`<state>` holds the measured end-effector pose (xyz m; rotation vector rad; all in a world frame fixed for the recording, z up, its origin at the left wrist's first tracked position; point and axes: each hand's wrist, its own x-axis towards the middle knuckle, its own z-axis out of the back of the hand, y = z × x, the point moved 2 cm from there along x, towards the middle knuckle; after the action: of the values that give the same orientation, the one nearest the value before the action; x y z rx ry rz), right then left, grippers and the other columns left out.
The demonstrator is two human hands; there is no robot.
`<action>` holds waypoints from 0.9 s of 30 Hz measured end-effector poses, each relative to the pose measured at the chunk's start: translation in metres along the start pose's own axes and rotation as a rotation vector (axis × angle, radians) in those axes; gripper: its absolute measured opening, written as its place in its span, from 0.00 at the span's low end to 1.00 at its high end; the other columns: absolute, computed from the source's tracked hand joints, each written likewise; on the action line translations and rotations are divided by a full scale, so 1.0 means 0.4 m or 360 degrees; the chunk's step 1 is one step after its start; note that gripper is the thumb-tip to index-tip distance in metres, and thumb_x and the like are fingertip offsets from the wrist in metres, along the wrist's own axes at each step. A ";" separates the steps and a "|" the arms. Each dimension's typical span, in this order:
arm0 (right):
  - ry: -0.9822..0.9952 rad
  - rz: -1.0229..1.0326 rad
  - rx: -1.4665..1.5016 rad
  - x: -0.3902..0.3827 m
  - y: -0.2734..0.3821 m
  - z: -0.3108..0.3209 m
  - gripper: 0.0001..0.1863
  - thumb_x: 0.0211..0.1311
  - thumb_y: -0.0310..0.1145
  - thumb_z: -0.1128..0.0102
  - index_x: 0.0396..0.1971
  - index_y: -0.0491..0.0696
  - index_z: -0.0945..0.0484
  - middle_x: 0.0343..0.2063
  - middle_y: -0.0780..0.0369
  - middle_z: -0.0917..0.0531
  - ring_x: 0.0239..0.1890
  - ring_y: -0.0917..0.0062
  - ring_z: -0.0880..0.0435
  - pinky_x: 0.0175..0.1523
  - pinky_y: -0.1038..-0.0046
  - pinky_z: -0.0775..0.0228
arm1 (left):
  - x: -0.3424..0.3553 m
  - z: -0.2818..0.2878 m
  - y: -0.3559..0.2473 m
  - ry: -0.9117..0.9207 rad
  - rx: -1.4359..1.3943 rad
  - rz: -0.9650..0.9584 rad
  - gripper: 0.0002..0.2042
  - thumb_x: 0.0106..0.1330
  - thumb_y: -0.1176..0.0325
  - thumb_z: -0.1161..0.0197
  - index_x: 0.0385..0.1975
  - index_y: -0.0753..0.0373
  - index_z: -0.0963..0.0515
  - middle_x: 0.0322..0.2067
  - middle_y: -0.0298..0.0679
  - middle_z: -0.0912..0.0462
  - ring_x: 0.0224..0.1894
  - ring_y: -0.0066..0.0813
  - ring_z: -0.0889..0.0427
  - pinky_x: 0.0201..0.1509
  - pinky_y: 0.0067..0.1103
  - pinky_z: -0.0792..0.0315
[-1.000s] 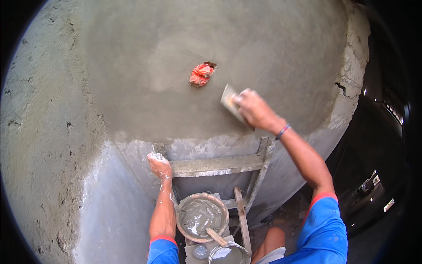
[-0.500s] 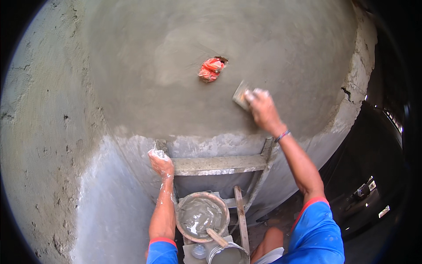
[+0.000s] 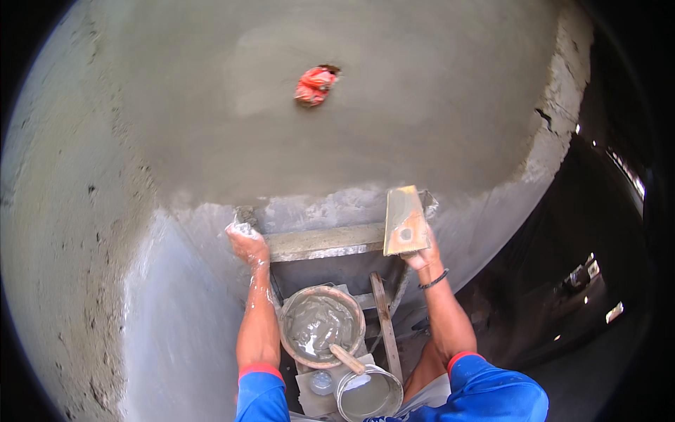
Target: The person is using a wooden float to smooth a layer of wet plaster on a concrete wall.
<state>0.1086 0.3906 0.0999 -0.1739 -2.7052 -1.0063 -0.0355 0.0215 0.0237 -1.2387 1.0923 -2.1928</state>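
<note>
My right hand (image 3: 424,256) grips a flat rectangular plastering float (image 3: 406,214). Its wet, mortar-smeared face is turned toward me, in front of the wall's lower edge of fresh plaster. My left hand (image 3: 246,244) is closed beside the left top of a wooden ladder-like frame (image 3: 327,243). Whitish wet matter covers its fingers, and what they hold is hidden. Grey plaster (image 3: 422,119) coats the wall above, smooth and damp. A crumpled red plastic wad (image 3: 314,86) plugs a hole in it.
Below my hands stands a round basin (image 3: 285,337) of wet mortar with a wooden-handled tool (image 3: 346,358) resting in it. Close by are a bucket (image 3: 340,401) of greyish liquid and a small clear round item (image 3: 321,383). A rough side wall (image 3: 77,232) rises at left.
My right hand has brought the float down off the plaster and turned its face toward me. My left hand keeps its place by the frame. The view has shifted slightly.
</note>
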 end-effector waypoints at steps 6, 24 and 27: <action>-0.0292 -0.0216 0.0797 -0.197 -0.209 0.072 0.17 0.67 0.39 0.42 0.54 0.52 0.23 0.47 0.64 0.16 0.49 0.71 0.17 0.54 0.63 0.22 | 0.031 0.043 0.044 -0.0122 -0.0002 -0.0105 0.23 0.57 0.78 0.39 0.53 0.67 0.34 0.43 0.55 0.22 0.46 0.60 0.22 0.50 0.45 0.30; -0.0446 0.1436 -0.2401 0.246 0.354 -0.242 0.27 0.52 0.35 0.30 0.53 0.44 0.23 0.51 0.53 0.18 0.53 0.63 0.18 0.59 0.66 0.28 | 0.019 0.004 0.074 -0.0138 0.0040 -0.0156 0.26 0.56 0.78 0.38 0.56 0.70 0.35 0.45 0.58 0.23 0.48 0.61 0.23 0.52 0.45 0.31; -0.0447 0.1754 -0.2570 0.356 0.454 -0.334 0.24 0.53 0.34 0.31 0.51 0.45 0.23 0.47 0.52 0.18 0.51 0.56 0.19 0.58 0.63 0.28 | 0.000 0.004 0.038 -0.0128 -0.0005 -0.0136 0.23 0.56 0.78 0.40 0.53 0.68 0.34 0.44 0.56 0.24 0.48 0.61 0.24 0.52 0.45 0.32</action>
<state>0.0328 0.4436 0.3499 -1.7695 -0.7861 -2.2706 -0.0349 0.0115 0.0122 -1.3865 1.0296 -2.1834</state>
